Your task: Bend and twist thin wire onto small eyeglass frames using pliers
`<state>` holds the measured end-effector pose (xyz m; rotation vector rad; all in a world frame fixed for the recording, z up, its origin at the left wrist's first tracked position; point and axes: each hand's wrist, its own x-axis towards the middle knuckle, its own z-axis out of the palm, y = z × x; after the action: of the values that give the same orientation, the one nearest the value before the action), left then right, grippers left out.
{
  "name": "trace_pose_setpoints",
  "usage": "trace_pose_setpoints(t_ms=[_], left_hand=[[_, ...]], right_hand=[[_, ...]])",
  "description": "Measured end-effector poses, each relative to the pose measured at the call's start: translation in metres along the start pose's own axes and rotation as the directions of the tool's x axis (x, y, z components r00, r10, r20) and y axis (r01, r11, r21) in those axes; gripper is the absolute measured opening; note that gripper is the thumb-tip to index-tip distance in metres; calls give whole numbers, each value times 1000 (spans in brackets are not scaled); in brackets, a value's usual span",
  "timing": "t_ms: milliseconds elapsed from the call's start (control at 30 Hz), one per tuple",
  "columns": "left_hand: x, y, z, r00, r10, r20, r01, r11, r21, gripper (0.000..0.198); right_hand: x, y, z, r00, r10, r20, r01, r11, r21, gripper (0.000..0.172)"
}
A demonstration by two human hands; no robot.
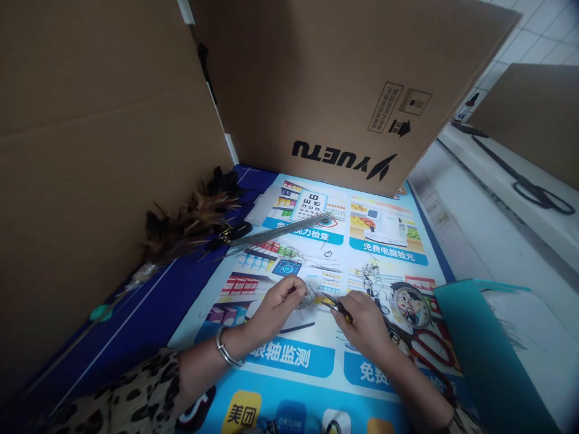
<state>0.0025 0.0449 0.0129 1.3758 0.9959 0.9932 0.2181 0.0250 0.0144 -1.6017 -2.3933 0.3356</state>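
Note:
My left hand [281, 303], with a silver bangle on the wrist, pinches a small tangle of thin wire [306, 298] between thumb and fingertips. My right hand [365, 320] is closed round a pair of pliers [340, 308] with dark and yellow handles. The jaws point left and lie close to the wire; whether they grip it cannot be made out. Beyond my hands a sheaf of long straight wires [284, 231] lies slantwise across the printed mat [294, 386]. Bent wire loops [371, 278] lie beyond my right hand.
Red-handled scissors [433, 348] and a round cartoon-printed object [411, 305] lie right of my right hand. A teal box [491, 349] with wire bits stands at the right. A feather duster [192, 214] lies left. Cardboard walls [335, 78] enclose the back; black scissors [536, 194] rest beyond, at right.

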Motion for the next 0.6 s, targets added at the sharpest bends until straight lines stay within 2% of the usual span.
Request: trace_pose_setpoints(t_ms=[200, 600], left_hand=[[-1, 2, 0, 1000, 22, -21, -22, 999, -33, 16], [-2, 5, 3, 995, -58, 87, 65, 994, -84, 18]], right_hand=[[1, 6, 1, 999, 32, -31, -33, 999, -10, 16], [0, 5, 10, 996, -25, -86, 31, 997, 74, 22]])
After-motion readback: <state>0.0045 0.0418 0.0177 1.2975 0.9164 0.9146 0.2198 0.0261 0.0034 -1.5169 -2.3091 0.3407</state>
